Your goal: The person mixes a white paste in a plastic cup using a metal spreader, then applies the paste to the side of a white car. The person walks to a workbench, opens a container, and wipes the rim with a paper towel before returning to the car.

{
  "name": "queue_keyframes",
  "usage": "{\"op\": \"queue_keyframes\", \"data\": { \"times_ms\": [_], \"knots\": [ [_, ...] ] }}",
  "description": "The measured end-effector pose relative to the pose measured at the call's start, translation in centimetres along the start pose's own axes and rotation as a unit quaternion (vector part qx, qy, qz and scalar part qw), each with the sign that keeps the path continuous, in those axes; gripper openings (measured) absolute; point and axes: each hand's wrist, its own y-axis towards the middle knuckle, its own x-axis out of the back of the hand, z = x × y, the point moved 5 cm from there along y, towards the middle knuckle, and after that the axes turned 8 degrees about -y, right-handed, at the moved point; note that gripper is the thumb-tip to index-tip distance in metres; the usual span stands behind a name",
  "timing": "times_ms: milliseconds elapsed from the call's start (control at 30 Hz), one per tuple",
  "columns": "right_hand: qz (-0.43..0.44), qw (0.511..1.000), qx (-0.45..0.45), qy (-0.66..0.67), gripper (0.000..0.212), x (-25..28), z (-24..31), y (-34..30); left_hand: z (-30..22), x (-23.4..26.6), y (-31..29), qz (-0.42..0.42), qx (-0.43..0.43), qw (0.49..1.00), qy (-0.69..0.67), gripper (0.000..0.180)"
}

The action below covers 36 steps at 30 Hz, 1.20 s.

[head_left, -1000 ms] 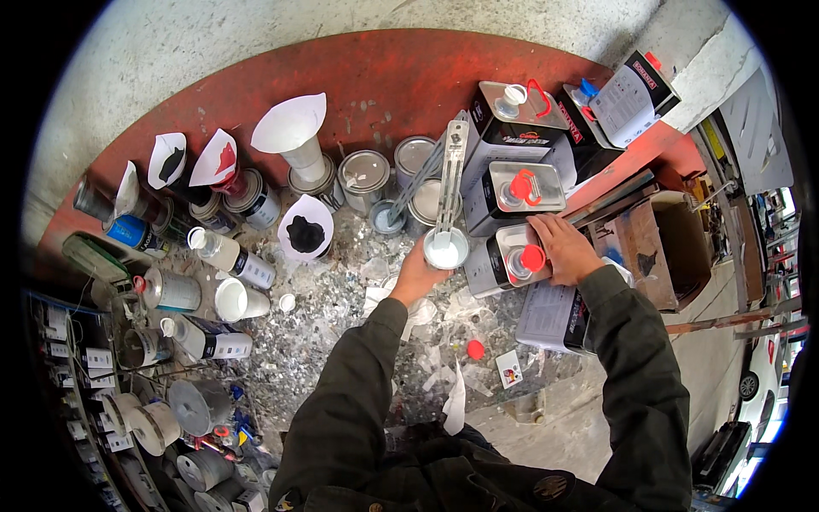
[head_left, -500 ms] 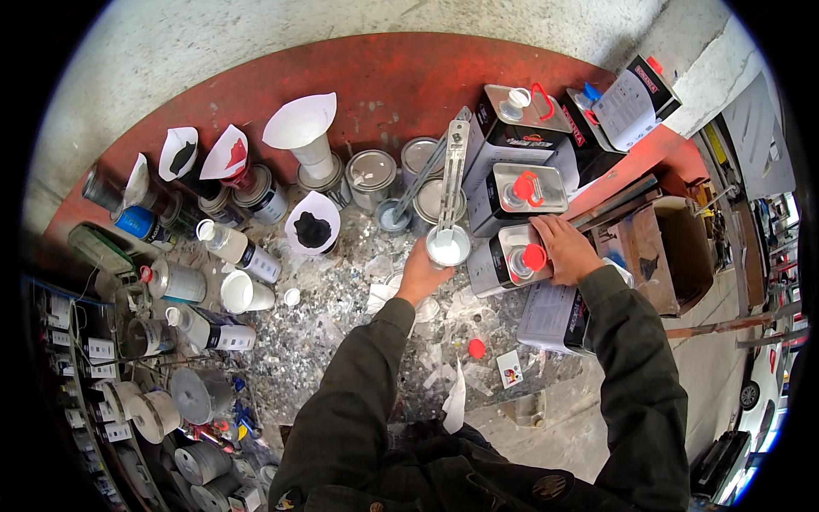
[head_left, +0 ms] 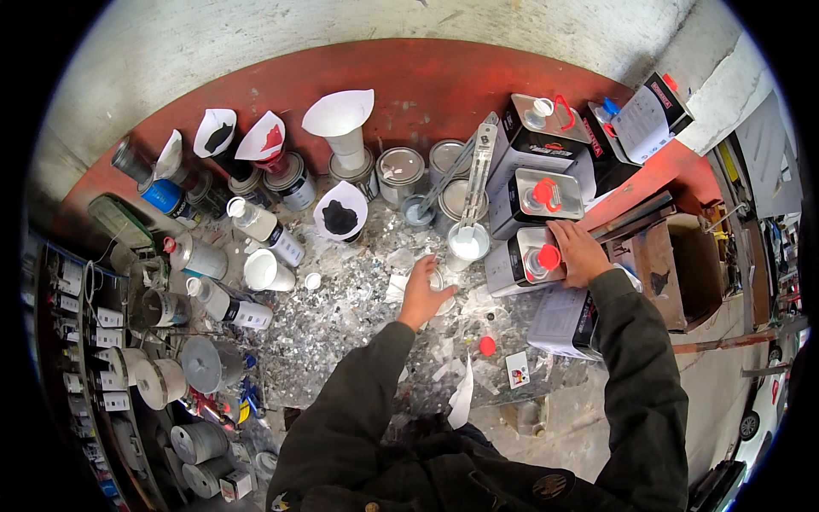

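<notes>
A cup of white paint point(head_left: 467, 248) stands on the bench, with a flat metal mixing stick point(head_left: 480, 175) leaning up out of it. Just left of this cup and nearer me, my left hand point(head_left: 421, 296) is empty, its thumb and fingers spread apart. My right hand point(head_left: 582, 254) grips the right side of the top of a rectangular metal can point(head_left: 505, 266) with a red cap point(head_left: 543, 258). That can stands upright beside the cup; the fingertips lie on its top edge. Behind it stands another such can point(head_left: 529, 189), also with a red spout.
Round paint tins point(head_left: 401, 174) and paper-strainer-topped cups point(head_left: 339, 125) line the back. White-capped bottles point(head_left: 266, 230) and a white cup point(head_left: 269, 270) stand left. More rectangular cans point(head_left: 546, 128) are at the back right. A loose red cap point(head_left: 487, 346) lies near the front edge.
My left hand has let go of the paint cup and drawn back toward me and to the left, fingers opening. My right hand stays on the can. The whole view has shifted slightly.
</notes>
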Motion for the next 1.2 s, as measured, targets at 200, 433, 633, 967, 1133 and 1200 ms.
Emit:
{"op": "queue_keyframes", "data": {
  "times_ms": [200,433,633,967,1133,1200],
  "knots": [
    [0.003,1.0,0.005,-0.013,0.113,-0.2,0.0,0.0,0.2,3.2,-9.8,-0.026,0.05,0.984,-0.167,0.068],
    [-0.009,0.999,0.013,-0.048,0.111,-0.1,0.4,0.0,0.8,8.0,-22.0,-0.05,0.078,0.976,-0.196,0.056],
    [-0.042,0.996,0.04,-0.066,0.115,-0.5,1.0,-0.4,1.4,11.1,-28.4,-0.07,0.102,0.968,-0.218,0.046],
    [-0.114,0.98,-0.157,0.051,0.073,3.8,3.9,-8.1,2.1,22.7,-32.5,-0.121,0.084,0.971,-0.187,0.039],
    [-0.236,0.926,-0.195,0.222,0.021,1.4,8.0,-12.7,3.8,30.7,-36.5,-0.2,0.062,0.953,-0.219,0.027],
    [-0.233,0.912,-0.217,0.259,0.013,-0.3,12.5,-13.6,5.4,33.3,-38.2,-0.224,0.086,0.945,-0.222,0.021]
  ]
}}
